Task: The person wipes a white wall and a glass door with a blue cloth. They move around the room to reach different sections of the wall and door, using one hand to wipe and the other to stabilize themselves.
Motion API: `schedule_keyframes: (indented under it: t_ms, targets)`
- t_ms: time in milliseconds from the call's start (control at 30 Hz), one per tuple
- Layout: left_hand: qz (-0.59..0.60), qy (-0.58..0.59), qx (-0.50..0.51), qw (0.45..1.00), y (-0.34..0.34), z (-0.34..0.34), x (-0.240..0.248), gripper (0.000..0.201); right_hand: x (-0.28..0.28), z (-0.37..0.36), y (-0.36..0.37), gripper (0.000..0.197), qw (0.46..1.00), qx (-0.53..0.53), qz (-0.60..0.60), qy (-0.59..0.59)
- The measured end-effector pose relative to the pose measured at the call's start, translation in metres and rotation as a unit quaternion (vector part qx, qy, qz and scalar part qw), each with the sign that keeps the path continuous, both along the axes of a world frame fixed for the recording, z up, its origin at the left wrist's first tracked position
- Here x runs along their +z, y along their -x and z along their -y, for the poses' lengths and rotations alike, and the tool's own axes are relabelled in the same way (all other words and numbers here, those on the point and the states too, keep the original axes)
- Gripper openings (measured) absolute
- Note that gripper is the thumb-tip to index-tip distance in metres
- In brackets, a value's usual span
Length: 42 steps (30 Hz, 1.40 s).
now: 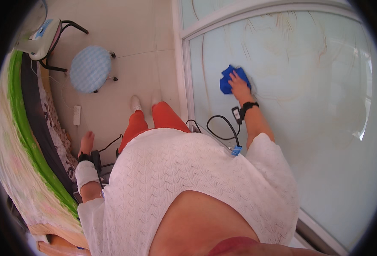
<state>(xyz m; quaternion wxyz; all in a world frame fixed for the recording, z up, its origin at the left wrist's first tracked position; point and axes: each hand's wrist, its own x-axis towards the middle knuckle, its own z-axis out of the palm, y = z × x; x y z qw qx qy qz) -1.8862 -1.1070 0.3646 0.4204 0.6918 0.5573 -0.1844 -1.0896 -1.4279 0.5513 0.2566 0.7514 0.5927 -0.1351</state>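
Against the pale glass panel (pixel 299 128), the right hand (pixel 240 88) is resting spread-fingered on a blue cloth (pixel 225 85), probably light, soft and floppy, best held under flat fingers; the left hand (pixel 86 143) is hanging low, its grip unclear.

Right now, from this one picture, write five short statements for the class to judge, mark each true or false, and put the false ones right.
1. The right hand rests on a blue cloth against the glass panel. True.
2. The left hand presses on the cloth as well. False: it is down on the other side of the body, away from the cloth.
3. The stool has a round, blue checked seat. True.
4. The trousers are green. False: they are orange-red.
5. A white power strip lies on the floor. True.
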Motion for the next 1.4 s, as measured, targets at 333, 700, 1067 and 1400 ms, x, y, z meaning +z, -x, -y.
schedule_keyframes:
  t_ms: [333, 700, 1067, 1400]
  targets:
    - [0.071, -0.03, 0.094, 0.993, -0.108, -0.02, 0.096, 0.037, -0.009, -0.234, -0.121, 0.045, 0.987, 0.053, 0.126, 0.09]
    - [-0.011, 0.041, 0.009, 0.999, -0.043, 0.011, 0.075, 0.041, -0.112, -0.069, -0.02, 0.053, 0.965, 0.053, 0.016, 0.255]
    - [0.036, -0.005, 0.008, 0.999, 0.011, 0.023, 0.064, 0.036, -0.055, 0.229, 0.167, 0.036, 0.906, -0.298, -0.226, 0.197]
    - [-0.05, 0.098, 0.1, 0.989, 0.033, 0.071, 0.054, 0.033, -0.158, 0.072, 0.043, 0.03, 0.952, 0.056, -0.105, 0.282]
